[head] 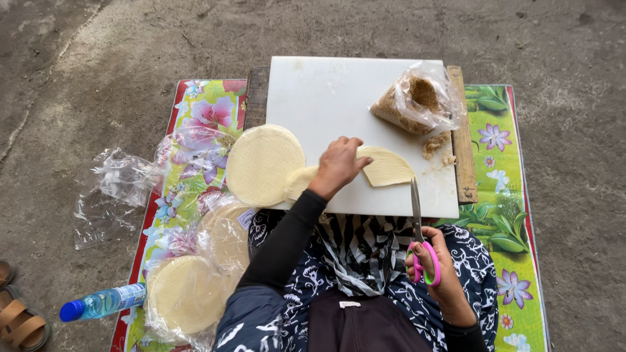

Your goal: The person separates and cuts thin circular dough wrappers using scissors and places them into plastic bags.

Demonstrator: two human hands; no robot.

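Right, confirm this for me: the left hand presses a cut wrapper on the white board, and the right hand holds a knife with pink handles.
Not quite. The right hand holds scissors with pink handles, not a knife; the head view shows the two finger loops. The rest stands: the left hand presses the cut wrapper on the white board.

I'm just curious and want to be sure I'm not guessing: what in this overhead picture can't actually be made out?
- Cut wrapper piece on the white board: the left hand covers its middle.
- Scissors: the right hand hides part of the pink handles.
- Bag of brown crumbs: crinkled plastic blurs the contents.
- Sandal: cut off by the left edge.
- Bottle label: too small.
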